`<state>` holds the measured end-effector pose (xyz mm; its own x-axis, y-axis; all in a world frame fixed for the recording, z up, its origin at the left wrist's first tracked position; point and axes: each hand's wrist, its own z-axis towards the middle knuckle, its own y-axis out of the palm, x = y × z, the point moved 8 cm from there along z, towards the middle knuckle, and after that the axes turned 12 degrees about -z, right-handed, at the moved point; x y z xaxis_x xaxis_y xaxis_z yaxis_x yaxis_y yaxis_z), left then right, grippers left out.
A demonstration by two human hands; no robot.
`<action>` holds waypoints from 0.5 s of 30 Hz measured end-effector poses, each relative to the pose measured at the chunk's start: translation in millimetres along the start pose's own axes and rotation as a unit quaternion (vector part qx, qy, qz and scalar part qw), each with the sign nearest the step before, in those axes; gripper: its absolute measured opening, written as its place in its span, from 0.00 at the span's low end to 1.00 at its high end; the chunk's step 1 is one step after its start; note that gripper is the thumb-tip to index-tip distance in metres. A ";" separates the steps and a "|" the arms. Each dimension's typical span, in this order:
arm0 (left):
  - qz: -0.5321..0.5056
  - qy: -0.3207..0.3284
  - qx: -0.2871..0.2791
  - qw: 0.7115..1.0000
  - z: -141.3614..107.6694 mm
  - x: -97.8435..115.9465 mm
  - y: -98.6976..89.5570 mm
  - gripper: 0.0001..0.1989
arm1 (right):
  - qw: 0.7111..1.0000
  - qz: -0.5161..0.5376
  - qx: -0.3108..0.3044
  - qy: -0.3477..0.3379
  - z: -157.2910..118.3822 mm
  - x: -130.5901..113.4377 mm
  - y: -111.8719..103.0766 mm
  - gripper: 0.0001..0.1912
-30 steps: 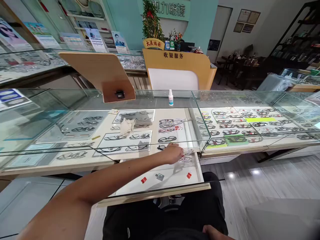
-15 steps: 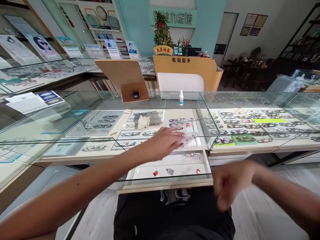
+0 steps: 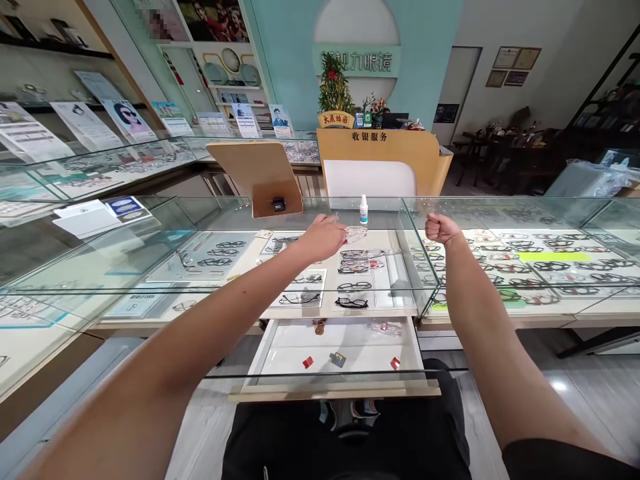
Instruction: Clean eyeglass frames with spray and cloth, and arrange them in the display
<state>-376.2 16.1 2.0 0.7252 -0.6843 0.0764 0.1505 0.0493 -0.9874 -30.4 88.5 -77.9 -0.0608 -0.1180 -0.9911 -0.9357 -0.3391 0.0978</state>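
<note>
My left hand (image 3: pixel 325 237) reaches out over the glass display counter. Its fingers are closed on a pair of clear-framed eyeglasses (image 3: pixel 357 233), which sticks out to the right. My right hand (image 3: pixel 441 228) is raised over the counter's right section, curled into a fist; what it holds, if anything, is hidden. A small white spray bottle (image 3: pixel 363 210) stands on the glass just beyond the eyeglasses. Below the left hand, inside the case, lie rows of eyeglasses (image 3: pixel 354 287) on white trays.
An open white drawer (image 3: pixel 295 347) juts toward my lap, holding red tags (image 3: pixel 308 362), a grey card (image 3: pixel 338 360) and a clear-wrapped item (image 3: pixel 386 327). A wooden-backed stand mirror (image 3: pixel 260 173) stands at the counter's far edge. White papers (image 3: pixel 85 217) lie at the left.
My left hand has moved away from me with the eyeglasses, nearer the bottle. My right hand has risen from beside the drawer to above the counter. The camera has tilted up slightly.
</note>
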 end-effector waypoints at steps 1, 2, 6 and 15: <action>0.002 0.002 -0.001 1.000 7.9 -2.2 3.1 0.24 | 1.000 0.011 -0.006 -0.015 7.3 2.0 -3.9 0.44; 0.003 0.004 -0.003 1.000 15.9 -4.0 6.8 0.24 | 0.999 0.021 -0.012 -0.028 13.1 4.3 -8.2 0.44; -0.008 0.021 -0.023 0.999 48.9 -5.3 27.4 0.23 | 0.996 0.065 -0.022 -0.064 20.8 10.2 -30.2 0.45; -0.032 0.072 -0.064 0.995 89.9 3.0 68.3 0.16 | 0.991 0.111 -0.009 -0.075 23.7 12.1 -46.5 0.46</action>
<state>-303.3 82.8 -52.8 0.6121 -0.7803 0.1280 0.1004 -0.0838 -0.9914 4.1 125.0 -96.6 -0.3164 -0.0519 -0.9472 -0.8874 -0.3368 0.3148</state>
